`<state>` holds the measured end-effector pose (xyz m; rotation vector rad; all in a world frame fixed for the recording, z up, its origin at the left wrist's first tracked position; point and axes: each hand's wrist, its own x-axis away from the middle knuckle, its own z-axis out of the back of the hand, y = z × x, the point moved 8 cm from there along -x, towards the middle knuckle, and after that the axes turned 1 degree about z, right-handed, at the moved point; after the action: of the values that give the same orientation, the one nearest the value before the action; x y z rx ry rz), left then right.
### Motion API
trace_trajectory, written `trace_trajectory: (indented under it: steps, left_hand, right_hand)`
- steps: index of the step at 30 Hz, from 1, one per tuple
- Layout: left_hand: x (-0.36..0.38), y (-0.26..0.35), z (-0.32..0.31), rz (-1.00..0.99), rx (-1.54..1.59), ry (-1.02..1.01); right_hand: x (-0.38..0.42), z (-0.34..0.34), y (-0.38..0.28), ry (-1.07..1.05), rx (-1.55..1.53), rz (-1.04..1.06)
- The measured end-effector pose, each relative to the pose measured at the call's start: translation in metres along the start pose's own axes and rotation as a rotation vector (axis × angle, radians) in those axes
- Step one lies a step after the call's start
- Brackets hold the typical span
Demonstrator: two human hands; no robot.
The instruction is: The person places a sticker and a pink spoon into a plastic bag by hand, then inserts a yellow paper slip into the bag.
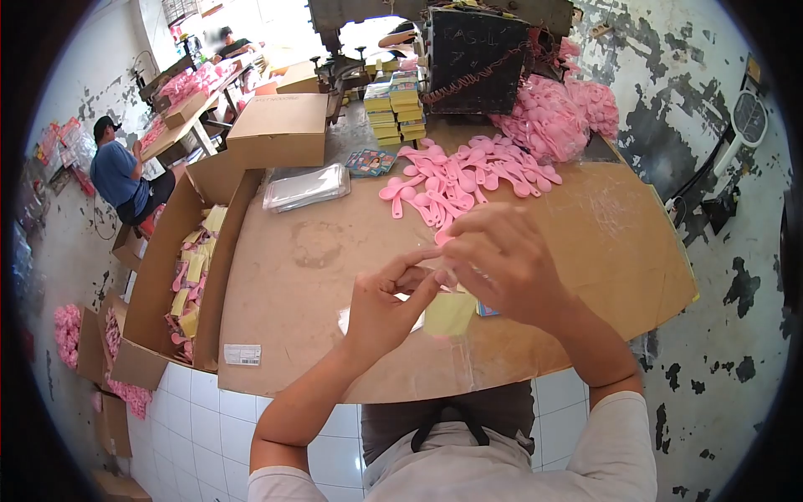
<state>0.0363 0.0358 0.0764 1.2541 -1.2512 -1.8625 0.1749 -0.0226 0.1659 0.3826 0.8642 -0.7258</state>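
Peeling grey walls [669, 125] and a white tiled floor [192, 402] frame a cardboard-topped table [293, 276] in a small packing workshop. At the far left of the frame, a person in a blue shirt [117, 174] sits facing away, near a long bench [180, 113] loaded with pink goods. Lower left, pink bags [67, 330] lie on the floor beside flattened cartons. An open carton [159, 276] stands against the table's left edge, holding packed pink-and-yellow items [191, 280]. Upper left of centre, a closed box [280, 130] rests on the table, with a stack of clear bags [306, 187] just in front of it and a few printed cards [370, 161] beside that. Behind them stand stacks of yellow cards [397, 109] next to a black machine [475, 63].

At centre, the left hand [381, 305] pinches a clear sleeve [418, 259] between thumb and forefinger, fingers closed on it. A yellow card [450, 314] sits just below the hands, seemingly inside the sleeve, over the table's near edge. The right hand [502, 263] curls over the same sleeve from above, fingertips closed on its upper end; exactly what else it holds cannot be told. Beyond the hands, loose pink spoons [464, 180] spread across the table's middle. Upper right, bagged pink spoons [552, 121] pile against the machine. At the far right a white fan [744, 121] hangs on the wall.
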Motion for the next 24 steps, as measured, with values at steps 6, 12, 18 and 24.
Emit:
trace_trajectory:
  steps: [6, 12, 18, 24]
  left_hand:
    - [0.004, 0.015, -0.005, -0.160, -0.345, -0.011]
    - [0.005, 0.015, -0.013, -0.115, -0.425, -0.089]
    - [-0.002, -0.003, 0.002, 0.048, -0.153, -0.058]
    - [-0.001, -0.019, 0.008, 0.080, -0.008, -0.033]
  right_hand:
    - [0.003, -0.018, -0.016, -0.084, 0.273, 0.157]
    - [-0.001, -0.011, 0.008, -0.061, 0.319, 0.000]
    - [0.066, 0.036, 0.129, -0.269, -0.953, -0.817]
    - [0.195, 0.127, 0.294, 0.208, -0.708, -1.010]
